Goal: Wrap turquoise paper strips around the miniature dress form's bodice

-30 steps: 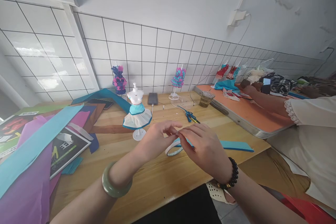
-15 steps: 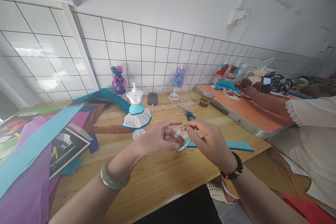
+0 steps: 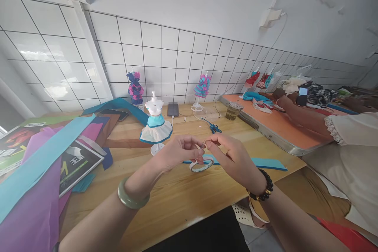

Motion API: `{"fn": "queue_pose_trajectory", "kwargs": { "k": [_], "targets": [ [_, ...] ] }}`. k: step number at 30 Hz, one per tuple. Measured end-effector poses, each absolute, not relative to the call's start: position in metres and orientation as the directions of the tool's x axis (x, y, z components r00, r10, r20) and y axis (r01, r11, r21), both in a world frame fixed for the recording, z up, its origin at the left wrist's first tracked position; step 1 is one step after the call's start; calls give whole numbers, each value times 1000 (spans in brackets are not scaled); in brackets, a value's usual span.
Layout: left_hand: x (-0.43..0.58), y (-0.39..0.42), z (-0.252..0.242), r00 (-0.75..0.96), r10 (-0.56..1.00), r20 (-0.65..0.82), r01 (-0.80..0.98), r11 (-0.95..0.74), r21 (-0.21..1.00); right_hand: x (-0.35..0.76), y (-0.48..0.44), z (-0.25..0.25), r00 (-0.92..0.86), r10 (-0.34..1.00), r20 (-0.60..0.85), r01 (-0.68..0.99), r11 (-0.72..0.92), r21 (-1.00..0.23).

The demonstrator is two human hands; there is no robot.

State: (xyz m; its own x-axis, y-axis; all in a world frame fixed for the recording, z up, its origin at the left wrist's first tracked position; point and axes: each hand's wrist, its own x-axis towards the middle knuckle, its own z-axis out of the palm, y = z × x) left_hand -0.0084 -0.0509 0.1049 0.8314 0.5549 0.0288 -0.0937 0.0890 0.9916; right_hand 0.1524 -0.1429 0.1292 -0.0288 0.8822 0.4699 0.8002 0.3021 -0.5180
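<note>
My left hand (image 3: 183,151) and my right hand (image 3: 232,155) meet at the fingertips over the table, both closed in a pinch. Between them is a small bit of tape (image 3: 203,145), mostly hidden by the fingers. Just below hangs or rests a roll of tape (image 3: 202,169), close under my left fingertips; whether it touches the table I cannot tell. Behind the hands lies a light blue paper strip (image 3: 270,163) with a darker edge. A small white dress form (image 3: 154,107) in a blue and white skirt (image 3: 156,131) stands beyond my left hand.
Blue-handled scissors (image 3: 215,127) lie behind my hands, near a plastic cup (image 3: 234,111). Coloured sheets (image 3: 38,169) and a magazine (image 3: 79,165) cover the left side. Two dressed forms stand by the tiled wall. At right, another person's arm (image 3: 301,114) reaches over an orange table (image 3: 273,128).
The tape roll has left my left hand's grasp and now shows whole below the fingers. My left fingers have closed from spread to a pinch, against my right fingertips.
</note>
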Motion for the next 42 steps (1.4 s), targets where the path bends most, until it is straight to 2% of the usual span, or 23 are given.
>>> {"fn": "queue_pose_trajectory", "kwargs": {
  "k": [10, 14, 17, 21, 25, 30, 35, 38, 42],
  "targets": [
    [-9, -50, 105, 845, 535, 28, -86, 83, 993, 162, -134, 123, -46, 931, 362, 707, 286, -647],
    [-9, -49, 106, 839, 544, 19, -72, 76, 995, 193, -108, 100, -7, 966, 259, 689, 192, -699],
    [-9, -49, 106, 824, 566, 22, -61, 49, 997, 231, -77, 74, 245, 947, 209, 828, -93, -552],
    [-8, -47, 103, 814, 580, 36, -36, -13, 999, 276, -46, 39, 355, 918, 178, 879, -262, -399],
    [-8, -45, 99, 816, 576, 48, -39, -27, 999, 297, -35, 12, 369, 924, 101, 914, -340, -221],
    [-8, -44, 101, 812, 583, 35, -41, -4, 999, 308, -34, -1, 332, 942, 51, 942, -329, -65],
    [-8, -43, 99, 820, 570, 41, -46, -6, 999, 319, -42, 13, 212, 977, 23, 977, -212, -33],
    [-8, -42, 97, 821, 569, 35, -35, -11, 999, 329, -43, 29, 151, 988, 17, 986, -150, -73],
    [-9, -42, 97, 821, 570, 35, -22, -30, 999, 344, -38, 54, 168, 986, 14, 973, -164, -165]
  ]
}}
